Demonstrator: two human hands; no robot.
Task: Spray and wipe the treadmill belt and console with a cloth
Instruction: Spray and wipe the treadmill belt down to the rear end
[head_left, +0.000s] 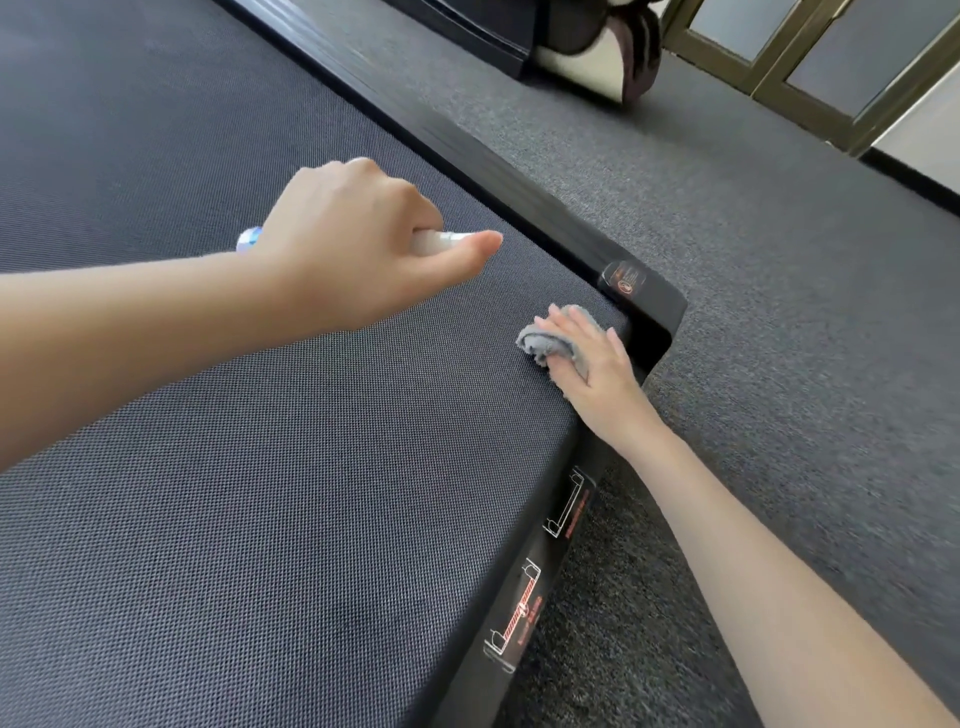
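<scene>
Left hand (358, 244) curled round small white spray bottle (441, 240) above dark textured treadmill belt (260, 467); right hand (587, 358), fingers flat, presses crumpled grey cloth (550, 338) on belt corner beside black frame rail (644, 306)

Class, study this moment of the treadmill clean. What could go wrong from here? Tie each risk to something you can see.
1. The right hand presses the grey cloth at a corner of the belt, right beside the black end cap; a loose cloth edge might snag in that gap.
2. The left hand grips the spray bottle close to the belt's edge, so mist may well land on the carpet or the right hand instead.
</scene>
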